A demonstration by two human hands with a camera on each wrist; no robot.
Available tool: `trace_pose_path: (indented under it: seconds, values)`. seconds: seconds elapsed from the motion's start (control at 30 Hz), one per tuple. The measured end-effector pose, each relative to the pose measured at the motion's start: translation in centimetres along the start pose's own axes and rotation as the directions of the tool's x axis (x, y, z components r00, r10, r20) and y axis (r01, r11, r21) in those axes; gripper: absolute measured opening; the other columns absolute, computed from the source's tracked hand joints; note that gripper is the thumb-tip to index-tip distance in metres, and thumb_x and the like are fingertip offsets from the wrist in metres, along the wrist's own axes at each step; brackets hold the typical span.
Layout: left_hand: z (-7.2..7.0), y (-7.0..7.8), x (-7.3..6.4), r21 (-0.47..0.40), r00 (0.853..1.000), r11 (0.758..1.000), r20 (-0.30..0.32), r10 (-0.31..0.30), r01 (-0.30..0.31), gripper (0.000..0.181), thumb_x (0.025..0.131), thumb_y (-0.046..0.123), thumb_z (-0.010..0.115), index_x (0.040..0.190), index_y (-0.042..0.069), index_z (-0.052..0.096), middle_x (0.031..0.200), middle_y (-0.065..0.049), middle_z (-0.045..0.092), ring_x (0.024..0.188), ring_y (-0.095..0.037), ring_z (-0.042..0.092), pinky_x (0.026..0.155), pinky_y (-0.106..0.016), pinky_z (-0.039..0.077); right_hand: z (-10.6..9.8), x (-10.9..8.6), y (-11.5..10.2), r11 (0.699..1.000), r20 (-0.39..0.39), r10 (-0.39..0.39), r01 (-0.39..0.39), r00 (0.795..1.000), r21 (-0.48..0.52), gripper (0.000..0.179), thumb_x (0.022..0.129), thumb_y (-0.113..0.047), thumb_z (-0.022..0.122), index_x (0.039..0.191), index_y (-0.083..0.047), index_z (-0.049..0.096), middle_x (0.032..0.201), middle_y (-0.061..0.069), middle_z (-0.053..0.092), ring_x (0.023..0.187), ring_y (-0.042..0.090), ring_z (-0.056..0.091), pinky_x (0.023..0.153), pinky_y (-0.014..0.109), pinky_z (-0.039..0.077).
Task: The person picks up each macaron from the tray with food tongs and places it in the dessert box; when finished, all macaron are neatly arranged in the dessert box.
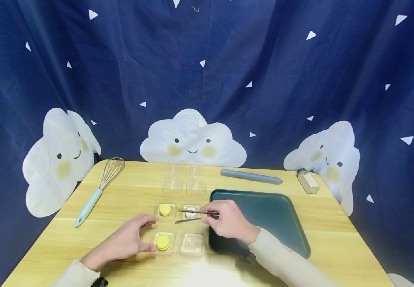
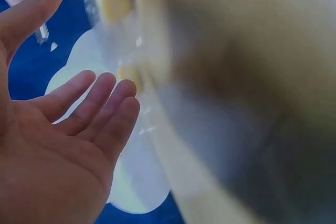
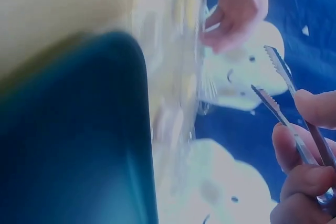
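Observation:
A clear plastic container (image 1: pixel 177 239) lies on the table, with a yellow macaron (image 1: pixel 165 210) and another yellow macaron (image 1: pixel 162 242) in its two left compartments. In the far right compartment sits a pale macaron (image 1: pixel 190 213); nothing shows in the near right one. My right hand (image 1: pixel 228 219) holds serrated metal tongs (image 3: pixel 278 103) with their tips spread apart, over the pale macaron in the head view. At the container's left edge is my left hand (image 1: pixel 129 238), fingers loosely extended and thumb apart; whether it touches the plastic I cannot tell. Its palm (image 2: pixel 58 156) holds nothing.
A dark green tray (image 1: pixel 257 197) lies under and beyond the right forearm. Behind the container are more clear plastic compartments (image 1: pixel 172 184). A whisk (image 1: pixel 93 199) lies at left, a grey-blue rod (image 1: pixel 251 176) at the back, and a dark-capped shaker (image 1: pixel 308 181) at back right.

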State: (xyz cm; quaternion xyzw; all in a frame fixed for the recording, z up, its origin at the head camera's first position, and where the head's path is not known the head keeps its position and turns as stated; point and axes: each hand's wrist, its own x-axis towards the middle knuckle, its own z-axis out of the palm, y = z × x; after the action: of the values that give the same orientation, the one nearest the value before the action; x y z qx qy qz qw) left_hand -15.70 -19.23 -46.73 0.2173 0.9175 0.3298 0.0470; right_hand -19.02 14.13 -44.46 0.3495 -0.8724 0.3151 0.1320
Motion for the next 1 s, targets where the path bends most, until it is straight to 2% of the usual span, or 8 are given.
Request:
trace_pose_path:
  seconds: [0.1,0.2,0.37,0.6,0.77,1.0]
  values:
    - [-0.8,0.5,0.4,-0.002,0.999,1.000,-0.030,-0.028,0.028,0.079,0.073,0.043,0.089,0.137,0.010,0.059,0.131,-0.005,0.065,0.119,-0.029,0.062,0.100,-0.054,0.055,-1.0,-0.3,0.9,0.998,-0.033,0.049,-0.048,0.998,0.026,0.016,0.088,-0.021,0.079,0.104,-0.020,0.079,0.092,-0.008,0.077,0.075,-0.004,0.064,0.068,0.016,0.056]
    - [-1.3,1.1,1.0,-0.001,0.998,1.000,-0.059,-0.030,0.030,0.078,0.075,0.041,0.088,0.139,0.011,0.057,0.135,-0.004,0.063,0.123,-0.033,0.060,0.102,-0.058,0.053,-2.0,-0.7,1.7,0.993,-0.064,0.110,-0.108,0.992,0.044,0.016,0.086,-0.020,0.080,0.102,-0.023,0.079,0.090,-0.012,0.075,0.074,-0.005,0.064,0.069,0.019,0.058]
    - [-1.2,2.8,2.5,0.034,0.997,0.999,-0.071,0.015,-0.013,0.082,0.072,0.041,0.090,0.142,0.016,0.055,0.143,-0.003,0.059,0.131,-0.035,0.057,0.109,-0.062,0.047,-4.1,-1.4,3.1,0.980,-0.125,0.197,-0.194,0.972,0.034,0.019,0.084,-0.017,0.083,0.101,-0.023,0.079,0.090,-0.011,0.076,0.074,-0.001,0.066,0.068,0.019,0.059]
    - [0.2,4.6,4.4,0.080,0.995,0.992,0.015,0.098,-0.099,0.089,0.070,0.043,0.091,0.144,0.013,0.053,0.147,-0.005,0.055,0.137,-0.032,0.051,0.114,-0.058,0.045,-7.3,-3.1,5.1,0.948,-0.174,0.312,-0.318,0.934,-0.004,0.021,0.085,-0.020,0.082,0.106,-0.023,0.079,0.101,-0.007,0.079,0.089,0.009,0.076,0.079,0.027,0.064]
    - [1.6,5.1,4.8,0.114,0.989,0.985,0.085,0.120,-0.130,0.093,0.066,0.047,0.091,0.144,0.012,0.054,0.146,-0.005,0.056,0.137,-0.033,0.051,0.116,-0.061,0.041,-9.1,-5.0,6.9,0.931,-0.179,0.357,-0.366,0.917,-0.018,0.021,0.085,-0.019,0.082,0.105,-0.022,0.079,0.102,-0.005,0.079,0.091,0.010,0.075,0.081,0.027,0.063]
    - [2.9,5.6,4.8,0.108,0.983,0.986,0.151,0.107,-0.124,0.094,0.065,0.047,0.092,0.144,0.012,0.054,0.152,-0.018,0.050,0.144,-0.050,0.040,0.118,-0.068,0.032,-11.8,-7.8,9.6,0.901,-0.124,0.423,-0.431,0.898,-0.042,0.016,0.088,-0.019,0.079,0.104,-0.019,0.078,0.101,-0.001,0.079,0.094,0.009,0.073,0.083,0.024,0.060]
